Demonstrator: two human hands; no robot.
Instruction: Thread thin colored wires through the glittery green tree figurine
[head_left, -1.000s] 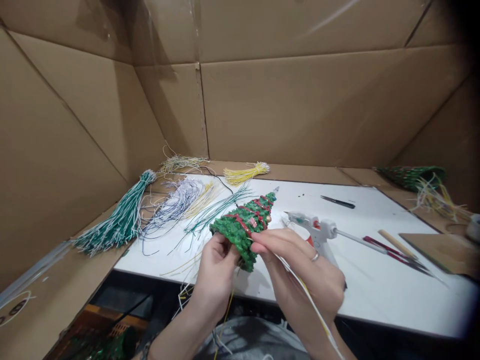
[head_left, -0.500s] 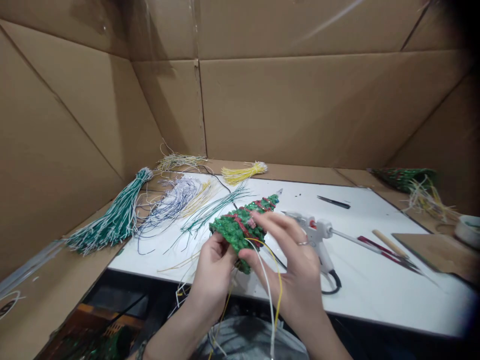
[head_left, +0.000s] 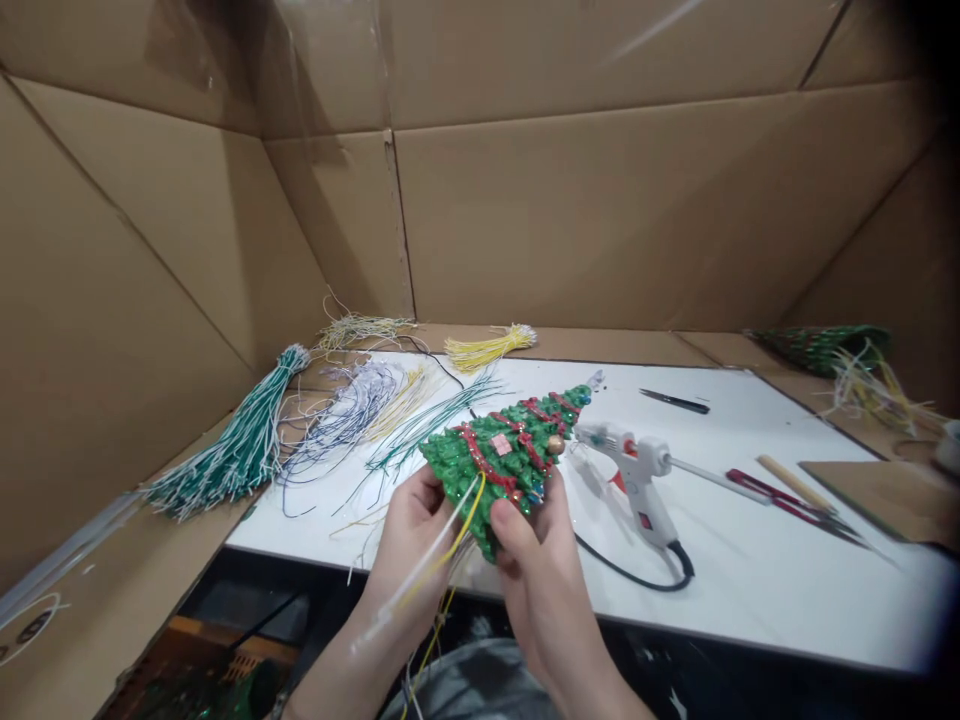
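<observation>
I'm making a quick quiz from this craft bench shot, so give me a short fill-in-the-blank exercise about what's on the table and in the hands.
1. Both the left hand and the right hand hold a small green ____ with red garland.
2. The white glue gun lies on the table to the ____ of the hands.
3. The wire bundle at far left is mainly ____.

Missing words: Christmas tree; right; green

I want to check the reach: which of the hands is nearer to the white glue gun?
Right. The right hand holds the green tree just beside the glue gun; the left hand grips the tree's far side, further away.
</observation>
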